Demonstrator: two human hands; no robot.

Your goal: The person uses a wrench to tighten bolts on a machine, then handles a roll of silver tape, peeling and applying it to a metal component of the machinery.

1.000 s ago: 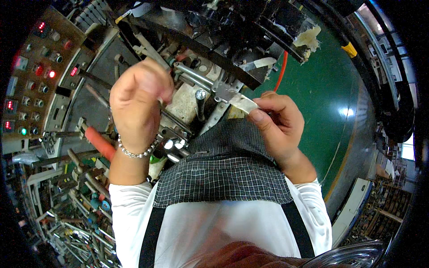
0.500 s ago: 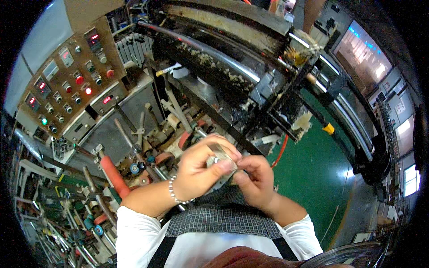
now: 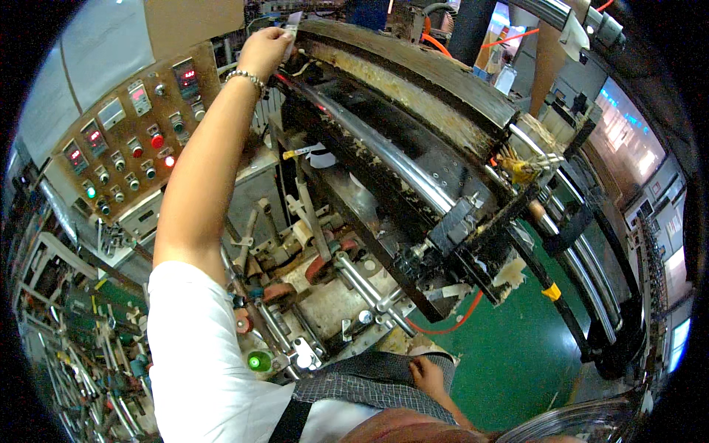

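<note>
My left hand [image 3: 264,50] reaches far up and forward to the far left end of the machine. It pinches a thin, pale translucent strip [image 3: 293,29] that stands up from the fingers. Below the hand, a long shiny metal roller [image 3: 384,150] runs diagonally across the machine. My right hand [image 3: 430,376] is low, close to my body, resting against the dark checked apron [image 3: 369,373]. Its fingers look loosely extended, with nothing seen in them.
A brown control panel [image 3: 122,144] with lit displays and buttons stands on the left. Metal rods and clamps [image 3: 373,288] lie below the machine, with a green-topped object [image 3: 258,360] near my body. A red hose [image 3: 461,323] curves over the green floor [image 3: 509,362].
My hands were together before my chest around a small pale object. Since then, my left arm has stretched up and forward with the strip, and my right hand has dropped to the apron.
</note>
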